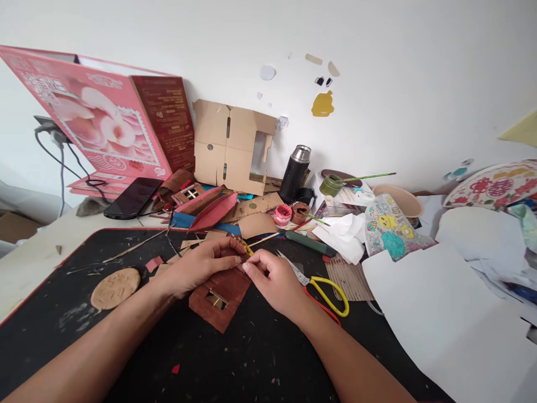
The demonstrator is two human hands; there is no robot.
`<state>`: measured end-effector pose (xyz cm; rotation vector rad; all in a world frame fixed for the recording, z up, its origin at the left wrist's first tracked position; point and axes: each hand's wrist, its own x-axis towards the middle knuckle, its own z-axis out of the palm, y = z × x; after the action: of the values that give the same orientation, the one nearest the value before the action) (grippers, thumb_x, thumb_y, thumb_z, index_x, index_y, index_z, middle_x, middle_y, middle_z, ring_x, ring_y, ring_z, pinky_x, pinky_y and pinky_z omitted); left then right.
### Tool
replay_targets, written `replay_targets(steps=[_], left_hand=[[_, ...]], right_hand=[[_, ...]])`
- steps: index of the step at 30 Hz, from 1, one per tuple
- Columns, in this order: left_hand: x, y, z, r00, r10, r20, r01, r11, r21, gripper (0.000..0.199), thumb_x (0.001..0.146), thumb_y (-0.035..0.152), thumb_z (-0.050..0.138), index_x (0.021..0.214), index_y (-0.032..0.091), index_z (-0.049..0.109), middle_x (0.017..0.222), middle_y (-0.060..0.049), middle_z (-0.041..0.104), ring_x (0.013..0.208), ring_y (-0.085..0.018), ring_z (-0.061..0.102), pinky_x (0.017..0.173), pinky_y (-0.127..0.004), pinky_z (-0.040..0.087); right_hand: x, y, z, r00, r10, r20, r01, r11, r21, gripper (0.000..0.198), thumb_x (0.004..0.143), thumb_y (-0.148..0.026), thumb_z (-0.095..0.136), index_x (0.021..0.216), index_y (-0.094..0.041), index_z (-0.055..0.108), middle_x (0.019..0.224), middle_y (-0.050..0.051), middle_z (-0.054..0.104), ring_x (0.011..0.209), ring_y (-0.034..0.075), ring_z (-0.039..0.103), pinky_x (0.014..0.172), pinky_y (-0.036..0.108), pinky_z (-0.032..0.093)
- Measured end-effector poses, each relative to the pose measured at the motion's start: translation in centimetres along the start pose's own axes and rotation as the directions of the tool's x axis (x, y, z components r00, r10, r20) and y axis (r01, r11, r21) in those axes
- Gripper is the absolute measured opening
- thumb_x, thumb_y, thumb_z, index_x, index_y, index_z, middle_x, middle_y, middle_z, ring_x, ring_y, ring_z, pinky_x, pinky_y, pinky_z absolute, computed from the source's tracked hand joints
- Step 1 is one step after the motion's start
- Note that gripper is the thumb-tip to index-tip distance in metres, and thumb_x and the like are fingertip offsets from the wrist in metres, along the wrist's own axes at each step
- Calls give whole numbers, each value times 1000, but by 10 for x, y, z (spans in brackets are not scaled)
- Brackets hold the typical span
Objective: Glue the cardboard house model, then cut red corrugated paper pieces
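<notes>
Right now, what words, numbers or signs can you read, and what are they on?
Nothing reads clearly.
Pink box: lettering and a round mark, too blurred to read.
Its dark red side: tiny print, unreadable.
Flat cardboard: a row of printed characters, too small to read.
Flowery board, far right: a red sign, perhaps "囍", too blurred for certain.

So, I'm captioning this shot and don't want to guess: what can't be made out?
Head view: what the fingertips of the left hand and right hand pinch, if anything; the fingers cover it.
Head view: the upper end of the brown piece, behind the left hand.
Head view: fine print on the pink box, too small.
Head view: the flowered panel's far end, cut off by the right edge.
</notes>
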<state>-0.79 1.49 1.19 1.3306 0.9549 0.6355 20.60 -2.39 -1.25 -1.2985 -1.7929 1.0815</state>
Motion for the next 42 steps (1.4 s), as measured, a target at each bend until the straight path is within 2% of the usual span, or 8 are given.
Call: replay_targets(steps=[4,9,14,21,28,33,42], left_hand=[[-2,2,1,1000,11,-18,-11,1000,-25,30,83,46,84,102,24,78,107,-4,78,107,-27,72,101,-41,56],[-3,2,-1,997,7,-82,-9,1000,-20,33,81,47,86,102,23,77,107,-5,80,104,-28,73,99,-42,57],[-2,-3,-3,995,-15,-103,7,997,-77,38,80,49,87,105,23,77,111,-6,81,106,-29,74,100,-43,56],[1,-10,-5,995,-4,-98,-8,993,-117,37,82,48,88,106,24,77,113,-5,80,109,-28,73,103,-42,53],[1,-12,-5,994,-27,-104,8,984,-179,37,80,46,90,106,23,78,112,-6,80,106,-27,73,101,-42,54],[1,-12,-4,994,-44,-103,23,979,-201,38,79,45,90,108,22,77,111,-7,81,104,-27,74,100,-42,55],[1,-11,-3,993,-17,-116,-3,986,-170,37,82,45,87,109,22,76,116,-8,81,108,-28,74,103,-43,55]], right_hand=[[0,0,-2,999,-12,-34,14,998,60,26,102,-44,63,96,-21,72,73,-2,65,65,15,56,62,28,37],[0,1,-5,995,2,-97,9,994,110,31,102,-48,61,91,-20,70,66,-3,58,59,14,49,57,27,34],[-1,-2,-4,991,-37,-132,46,997,63,28,102,-45,63,95,-20,73,63,-4,56,57,14,49,57,27,35],[-3,-2,-2,989,-103,-107,105,994,15,25,103,-41,62,106,-21,78,75,1,71,61,15,58,60,28,40],[-4,1,-2,991,-100,-89,100,995,-7,25,104,-41,62,106,-22,78,79,1,75,62,15,61,60,28,40],[-5,4,0,993,-96,-72,97,995,4,24,105,-40,62,109,-22,78,89,3,80,69,16,67,64,28,44],[-5,0,-2,994,-79,-76,80,997,9,25,105,-41,62,110,-22,78,80,2,74,66,17,63,64,29,43]])
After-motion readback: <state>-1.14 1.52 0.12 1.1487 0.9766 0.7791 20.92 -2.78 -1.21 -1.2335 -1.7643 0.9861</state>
